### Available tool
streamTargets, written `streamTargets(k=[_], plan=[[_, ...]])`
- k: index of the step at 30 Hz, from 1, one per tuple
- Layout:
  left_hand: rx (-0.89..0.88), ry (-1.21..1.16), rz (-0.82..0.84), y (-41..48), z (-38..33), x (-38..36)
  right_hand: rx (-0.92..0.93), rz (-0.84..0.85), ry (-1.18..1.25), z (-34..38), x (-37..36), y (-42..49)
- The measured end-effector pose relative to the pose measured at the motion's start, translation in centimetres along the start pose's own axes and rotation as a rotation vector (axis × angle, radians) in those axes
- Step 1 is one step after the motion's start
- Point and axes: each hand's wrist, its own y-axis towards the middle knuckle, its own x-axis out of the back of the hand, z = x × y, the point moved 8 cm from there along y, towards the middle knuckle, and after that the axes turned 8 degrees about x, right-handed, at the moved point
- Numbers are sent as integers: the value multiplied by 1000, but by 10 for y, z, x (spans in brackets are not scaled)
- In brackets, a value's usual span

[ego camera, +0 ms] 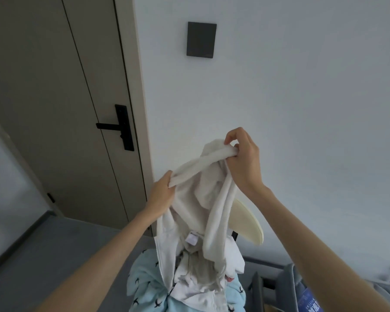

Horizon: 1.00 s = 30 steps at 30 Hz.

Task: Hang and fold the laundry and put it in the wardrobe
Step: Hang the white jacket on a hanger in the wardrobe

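Both bare arms reach up from the bottom edge and hold a white garment (196, 199) in the air near the middle of the view. The left hand (161, 192), at about 8 o'clock from the garment's top, has its fingers clenched round a thick rolled band of the fabric. The right hand (243, 161), at about 2 o'clock from the left one and higher, pinches the other end of the same band between thumb and curled fingers. The band stretches taut between the two hands, and the rest of the garment hangs down loosely towards 6 o'clock, with a small white label showing inside.

Under the hanging end, at 6 o'clock, lies a light blue cloth (144, 287) printed with small dark birds; the garment's lower edge overlaps it. A cream curved piece (248, 224) shows just behind the garment at its 4 o'clock; what it is I cannot tell.

A beige door (54, 109) with a black handle (113, 126) fills the 10 o'clock part of the view. A dark square panel (201, 39) sits on the white wall (302, 109) at 12 o'clock
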Motion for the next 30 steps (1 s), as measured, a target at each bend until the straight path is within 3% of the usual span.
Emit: streamTargets(k=[3,8,11,17,22,26,30], plan=[[-23,-98,-50,8,-22,22,-70,86,-85,-18,-5,-9],[-65,-29,-10,16,-64,31,-103,336,-144,-26,-31,-33],[-115,-10,55,12,-92,25,-71,366,-140,-20,-41,-39],[-208,49,144,13,-137,23,-199,402,19,-28,-52,-47],[-209,79,132,18,-113,41,-63,286,30,-7,-18,-20],[-181,95,228,10,-78,32,-4,517,80,20,-29,-16],[-103,9,251,0,-54,33,-146,691,216,29,-39,-21]])
